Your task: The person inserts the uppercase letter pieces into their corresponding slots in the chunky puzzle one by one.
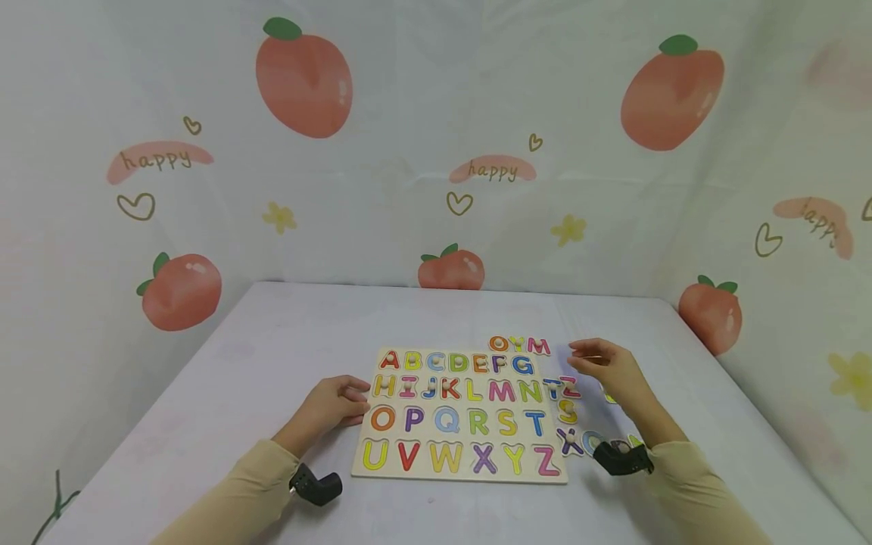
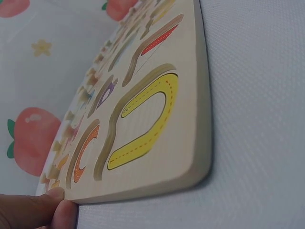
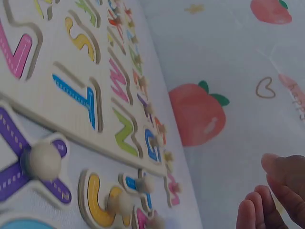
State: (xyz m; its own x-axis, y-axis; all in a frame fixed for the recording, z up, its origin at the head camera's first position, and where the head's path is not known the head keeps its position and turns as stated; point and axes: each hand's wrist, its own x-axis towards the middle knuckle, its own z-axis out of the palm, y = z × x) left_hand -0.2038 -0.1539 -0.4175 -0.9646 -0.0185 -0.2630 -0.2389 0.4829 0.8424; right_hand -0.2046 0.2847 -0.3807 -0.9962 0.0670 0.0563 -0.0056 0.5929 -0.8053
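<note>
A wooden alphabet puzzle board [image 1: 429,436] lies on the table. Knobbed letters A through K sit in its upper recesses; the recesses from L to Z show only printed colours. My left hand [image 1: 330,401] is at the board's left side, its fingertips [image 2: 56,192] touching the edge near the orange O recess. Beyond the board's upper right corner, my right hand [image 1: 608,367] hovers with thumb and fingers apart and nothing between them. Closest to it is a loose pink M [image 1: 538,346], beside a yellow Y [image 1: 517,344] and an orange O [image 1: 499,344].
Right of the board lie a blue T [image 1: 552,389], a pink Z [image 1: 569,387], a yellow S [image 1: 567,412] and a purple X [image 1: 569,441]. More loose letters are partly hidden under my right forearm. A fruit-patterned cloth [image 1: 381,204] hangs behind the table.
</note>
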